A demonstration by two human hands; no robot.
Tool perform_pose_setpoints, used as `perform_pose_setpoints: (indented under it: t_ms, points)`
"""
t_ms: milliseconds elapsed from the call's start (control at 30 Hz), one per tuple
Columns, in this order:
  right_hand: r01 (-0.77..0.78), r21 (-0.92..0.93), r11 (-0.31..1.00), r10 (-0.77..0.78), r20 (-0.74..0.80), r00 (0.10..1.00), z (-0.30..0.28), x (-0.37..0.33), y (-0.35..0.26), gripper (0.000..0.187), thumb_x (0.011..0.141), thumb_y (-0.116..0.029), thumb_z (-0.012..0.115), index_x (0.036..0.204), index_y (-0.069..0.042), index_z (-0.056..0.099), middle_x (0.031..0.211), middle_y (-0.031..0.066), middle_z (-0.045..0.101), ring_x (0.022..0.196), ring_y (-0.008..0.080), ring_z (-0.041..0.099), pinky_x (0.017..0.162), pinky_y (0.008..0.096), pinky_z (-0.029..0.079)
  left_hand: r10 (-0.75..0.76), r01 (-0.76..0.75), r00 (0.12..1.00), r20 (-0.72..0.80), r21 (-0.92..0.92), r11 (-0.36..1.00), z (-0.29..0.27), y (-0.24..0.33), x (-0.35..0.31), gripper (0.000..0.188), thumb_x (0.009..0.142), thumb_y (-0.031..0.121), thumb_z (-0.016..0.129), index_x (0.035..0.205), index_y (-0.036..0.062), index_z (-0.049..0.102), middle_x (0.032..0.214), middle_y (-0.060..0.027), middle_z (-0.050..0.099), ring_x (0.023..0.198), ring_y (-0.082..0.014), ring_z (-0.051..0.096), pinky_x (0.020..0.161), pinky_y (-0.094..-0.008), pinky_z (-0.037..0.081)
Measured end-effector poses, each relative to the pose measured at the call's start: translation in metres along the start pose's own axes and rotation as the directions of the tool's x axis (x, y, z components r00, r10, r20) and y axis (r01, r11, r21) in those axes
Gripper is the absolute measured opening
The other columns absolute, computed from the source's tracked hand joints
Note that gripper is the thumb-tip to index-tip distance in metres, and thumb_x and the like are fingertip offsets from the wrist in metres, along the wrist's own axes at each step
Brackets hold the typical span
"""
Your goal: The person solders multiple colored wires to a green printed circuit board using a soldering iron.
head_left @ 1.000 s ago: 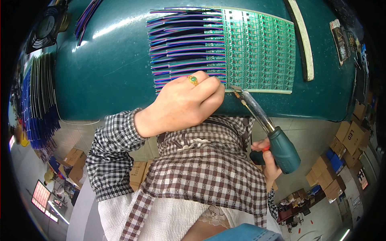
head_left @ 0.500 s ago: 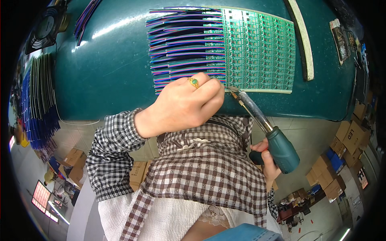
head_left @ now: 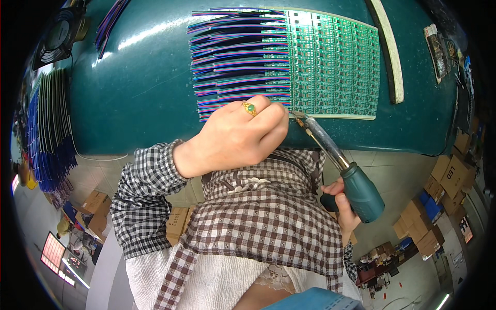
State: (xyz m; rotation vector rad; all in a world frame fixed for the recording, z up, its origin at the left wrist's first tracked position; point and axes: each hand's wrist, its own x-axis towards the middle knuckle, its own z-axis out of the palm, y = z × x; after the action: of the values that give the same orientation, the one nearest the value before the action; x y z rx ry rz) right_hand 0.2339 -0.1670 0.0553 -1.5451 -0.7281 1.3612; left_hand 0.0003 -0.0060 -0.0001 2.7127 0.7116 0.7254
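My left hand [head_left: 235, 132], with a green-stoned ring on it, is closed in a pinch at the near left corner of a green circuit board panel [head_left: 333, 67]. Its fingertips are on the end of a multicoloured wire strip [head_left: 204, 114], mostly hidden under the hand. Several more wire strips [head_left: 237, 70] lie in rows, their right ends along the panel's left edge. My right hand [head_left: 343, 206] grips the handle of a green soldering gun [head_left: 361, 194]. The gun slants up to the left, and its tip [head_left: 295, 112] is at the panel's corner, just beside my left fingertips.
A pale, worn bar [head_left: 390, 57] lies right of the panel on the green table [head_left: 134, 103]. A black fan [head_left: 59, 33] stands at the far left. Dark wires [head_left: 108, 23] lie near it, and a large wire bundle [head_left: 51, 129] hangs at the left edge. Cardboard boxes [head_left: 449, 173] are stacked at right.
Almost nothing differs. My left hand has shifted very slightly at the panel's corner, and the soldering gun's tip has moved a tiny bit left.
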Motion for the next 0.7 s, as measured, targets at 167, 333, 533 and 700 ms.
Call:
perform_pose_setpoints:
  t_ms: [167,333,533,700]
  points:
    - [-0.003,-0.051,0.999,0.003,0.004,1.000,-0.0026,-0.0026,0.0035,0.026,0.089,-0.008,0.064,0.108,0.008,0.057,0.088,0.0136,0.061,0.085,0.0249,0.062,0.081,0.0460,0.056,0.000,0.000,1.000,0.012,-0.002,1.000,-0.0008,0.0004,0.0002,0.029,0.067,0.005,0.068,0.095,-0.0021,0.067,0.091,-0.0073,0.058,0.074,-0.0170,0.060,0.058,-0.0256,0.048]
    - [0.037,-0.073,0.997,-0.038,-0.014,0.999,-0.0053,-0.0050,0.0046,0.038,0.090,-0.013,0.064,0.118,0.010,0.053,0.085,0.0122,0.060,0.083,0.0249,0.062,0.079,0.0478,0.057,0.001,-0.001,1.000,0.012,-0.012,1.000,0.0000,-0.0003,-0.0005,0.029,0.067,0.005,0.068,0.096,-0.0022,0.067,0.091,-0.0074,0.058,0.074,-0.0170,0.060,0.058,-0.0256,0.048]
    - [0.005,-0.095,0.995,-0.010,-0.050,0.999,-0.0015,-0.0041,0.0000,0.040,0.089,-0.017,0.066,0.116,0.010,0.054,0.090,0.0157,0.063,0.086,0.0291,0.066,0.079,0.0476,0.058,0.007,-0.007,1.000,-0.001,-0.009,1.000,0.0005,-0.0008,-0.0003,0.030,0.067,0.005,0.068,0.096,-0.0024,0.067,0.091,-0.0075,0.058,0.075,-0.0173,0.060,0.058,-0.0258,0.049]
    - [0.017,-0.046,0.999,-0.020,-0.063,0.998,-0.0013,-0.0023,0.0007,0.037,0.089,-0.018,0.066,0.111,0.011,0.056,0.092,0.0173,0.063,0.086,0.0289,0.067,0.077,0.0443,0.058,-0.015,0.016,1.000,0.016,-0.047,0.999,0.0007,-0.0023,-0.0017,0.034,0.064,0.007,0.067,0.097,-0.0020,0.067,0.092,-0.0074,0.058,0.075,-0.0175,0.060,0.059,-0.0268,0.049]
